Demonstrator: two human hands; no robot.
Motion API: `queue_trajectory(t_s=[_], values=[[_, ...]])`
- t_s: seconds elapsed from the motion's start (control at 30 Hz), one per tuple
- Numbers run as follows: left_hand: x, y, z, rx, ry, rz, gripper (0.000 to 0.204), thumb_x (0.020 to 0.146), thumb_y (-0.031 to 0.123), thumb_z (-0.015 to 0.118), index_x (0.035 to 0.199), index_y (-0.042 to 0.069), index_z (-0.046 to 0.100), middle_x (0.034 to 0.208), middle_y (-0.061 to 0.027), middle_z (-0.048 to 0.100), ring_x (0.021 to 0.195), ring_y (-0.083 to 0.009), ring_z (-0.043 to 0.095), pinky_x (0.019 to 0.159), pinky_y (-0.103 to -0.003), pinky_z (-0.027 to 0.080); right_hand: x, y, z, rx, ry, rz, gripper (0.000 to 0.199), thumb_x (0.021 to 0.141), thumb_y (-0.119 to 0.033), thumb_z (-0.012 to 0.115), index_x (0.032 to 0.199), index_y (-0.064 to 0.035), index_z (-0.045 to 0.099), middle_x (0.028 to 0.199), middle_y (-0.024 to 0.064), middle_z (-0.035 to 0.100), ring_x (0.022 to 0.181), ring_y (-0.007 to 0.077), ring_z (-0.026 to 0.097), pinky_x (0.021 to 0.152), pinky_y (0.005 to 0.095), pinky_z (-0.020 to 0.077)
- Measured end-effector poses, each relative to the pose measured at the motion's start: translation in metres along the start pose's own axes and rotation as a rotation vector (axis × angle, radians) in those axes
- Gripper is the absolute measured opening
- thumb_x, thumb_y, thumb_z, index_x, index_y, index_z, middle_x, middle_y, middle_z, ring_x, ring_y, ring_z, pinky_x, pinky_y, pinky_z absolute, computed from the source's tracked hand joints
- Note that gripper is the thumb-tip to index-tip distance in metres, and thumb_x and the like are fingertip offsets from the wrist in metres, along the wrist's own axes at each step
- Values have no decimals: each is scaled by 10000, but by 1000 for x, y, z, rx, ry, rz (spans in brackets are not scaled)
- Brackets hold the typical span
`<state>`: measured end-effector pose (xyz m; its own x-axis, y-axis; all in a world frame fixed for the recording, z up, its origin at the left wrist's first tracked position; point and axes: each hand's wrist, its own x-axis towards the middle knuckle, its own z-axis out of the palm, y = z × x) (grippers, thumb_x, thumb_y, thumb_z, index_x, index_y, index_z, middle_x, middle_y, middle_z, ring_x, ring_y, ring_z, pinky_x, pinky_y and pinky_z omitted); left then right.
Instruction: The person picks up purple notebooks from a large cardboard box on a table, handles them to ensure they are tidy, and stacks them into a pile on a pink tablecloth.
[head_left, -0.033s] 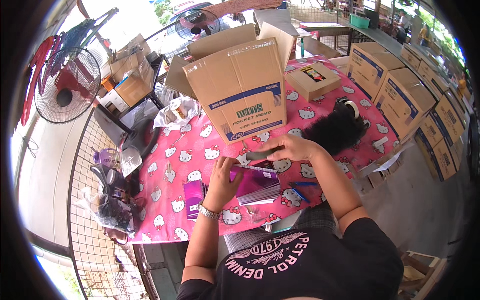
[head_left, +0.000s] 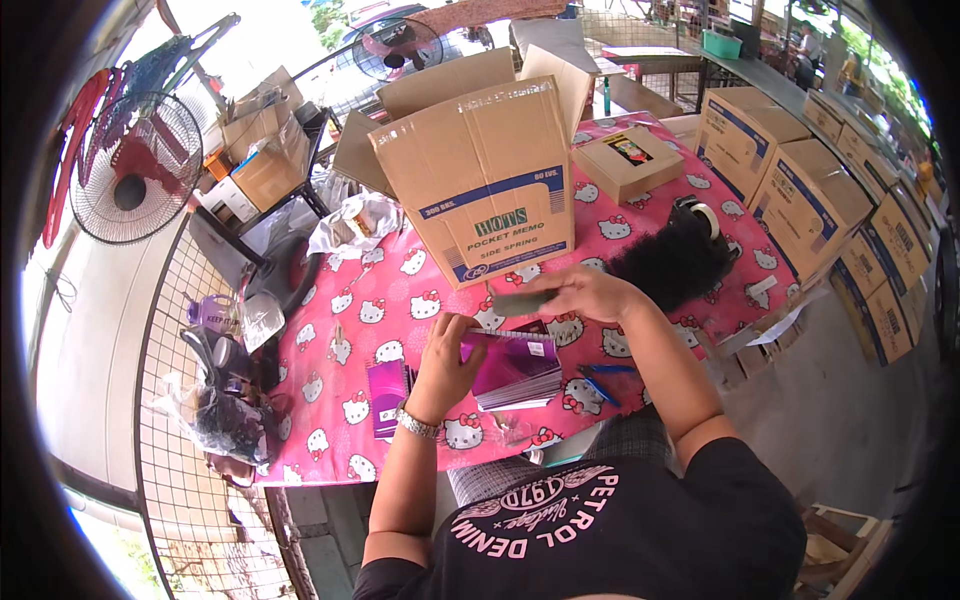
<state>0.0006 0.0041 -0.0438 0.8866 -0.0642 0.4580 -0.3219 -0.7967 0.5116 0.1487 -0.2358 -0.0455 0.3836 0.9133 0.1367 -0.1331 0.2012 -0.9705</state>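
Observation:
A stack of shiny purple spiral notebooks lies on the pink cat-print tablecloth near the front edge. My left hand, with a wristwatch, grips the stack's left edge with curled fingers. My right hand hovers just above and behind the stack and pinches a small flat dark notebook by its right end. A second, smaller pile of purple notebooks lies left of my left wrist. A large open cardboard box stands upright right behind both hands.
A black furry object and a tape roll lie to the right, with a small flat box behind them. Blue pens lie by the stack. Stacked cartons line the right side. A fan and a wire fence are at the left.

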Motion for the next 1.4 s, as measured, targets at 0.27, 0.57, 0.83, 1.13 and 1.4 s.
queue_trajectory(t_s=[0.27, 0.57, 0.83, 1.13, 1.4], values=[[6, -6, -2, -278, -105, -112, 211, 878, 8, 645, 1080, -2, 587, 953, -111, 654, 791, -180, 649, 682, -288, 521, 15, -16, 4, -292, 17, 71, 409, 855, -45, 695, 1262, -20, 654, 1138, 57, 689, 934, 128, 621, 853, 286, 500], [9, -7, -8, -343, -131, -172, 241, 871, 48, 671, 1083, -8, 571, 915, -133, 679, 789, -222, 661, 709, -328, 519, 14, 40, -28, -775, 453, 278, 314, 911, -76, 632, 1221, -48, 671, 1223, 113, 648, 1108, 168, 605, 954, 308, 471], [-7, -1, 1, -581, 49, -445, 157, 968, 105, 627, 1050, -26, 604, 842, -56, 658, 715, -113, 669, 603, -260, 536, -108, 193, 15, -1571, 669, 145, 585, 836, -318, 684, 1356, -87, 550, 1374, 149, 498, 1325, 369, 420, 1119, 573, 286], [-19, -1, 20, -629, 226, -422, 202, 969, 156, 655, 1047, -30, 644, 817, -67, 686, 666, -99, 666, 567, -245, 552, -93, 102, 72, -1068, 921, -210, 490, 805, -133, 755, 1260, -17, 614, 1144, 155, 630, 1031, 313, 603, 904, 403, 493], [-25, -5, 27, -789, 204, -444, 153, 952, 36, 627, 1069, -62, 630, 892, -76, 696, 733, -109, 681, 627, -242, 575, -13, 24, 125, -1242, 558, -409, 499, 782, -188, 768, 1234, -30, 629, 1122, 106, 621, 1018, 302, 585, 917, 430, 462]])
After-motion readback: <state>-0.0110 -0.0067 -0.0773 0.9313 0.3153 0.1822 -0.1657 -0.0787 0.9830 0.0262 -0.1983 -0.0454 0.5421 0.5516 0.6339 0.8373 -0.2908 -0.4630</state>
